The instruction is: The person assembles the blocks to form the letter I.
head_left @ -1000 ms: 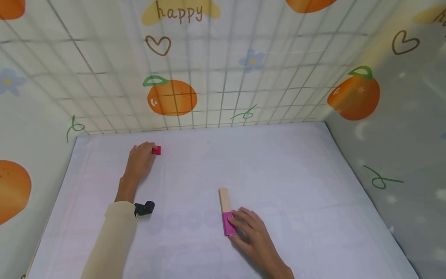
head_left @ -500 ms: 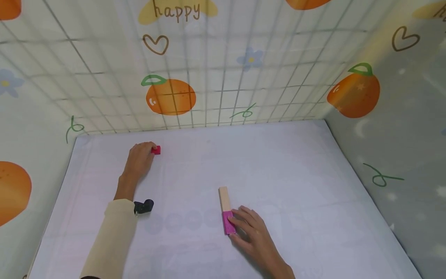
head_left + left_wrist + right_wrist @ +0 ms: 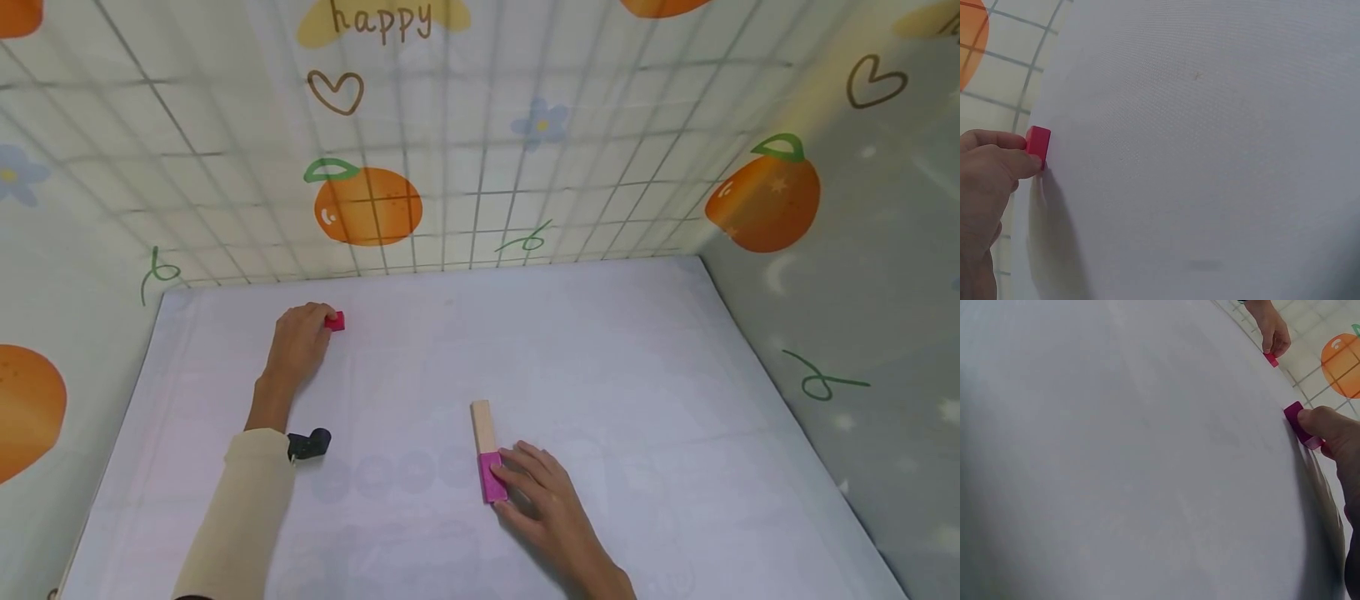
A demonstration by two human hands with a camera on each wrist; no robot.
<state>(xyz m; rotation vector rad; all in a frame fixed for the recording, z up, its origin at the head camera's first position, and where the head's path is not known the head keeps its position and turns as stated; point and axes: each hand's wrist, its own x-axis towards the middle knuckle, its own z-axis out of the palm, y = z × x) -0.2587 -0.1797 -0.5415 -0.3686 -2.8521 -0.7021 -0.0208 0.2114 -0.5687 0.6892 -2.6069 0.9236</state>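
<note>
At the far left of the tabletop, my left hand (image 3: 297, 343) pinches a small red block (image 3: 337, 322). The left wrist view shows this red block (image 3: 1038, 142) between thumb and forefinger, one end jutting past the fingertips. Nearer me, right of the middle, my right hand (image 3: 553, 510) holds a magenta block (image 3: 489, 479) between thumb and fingers. A plain pale wooden block (image 3: 483, 427) lies end to end with it on the far side, the two forming one line. The right wrist view shows the magenta block (image 3: 1298, 423) under the thumb; the pale block is hidden there.
A white cloth covers the table (image 3: 600, 350). Behind it stands a gridded curtain (image 3: 450, 167) printed with oranges, and a grey patterned side wall (image 3: 862, 292) rises on the right. A black device (image 3: 309, 444) sits at the left sleeve's cuff.
Both hands keep their hold on the same blocks, and the blocks stay where they were. The head view shifts very slightly.
</note>
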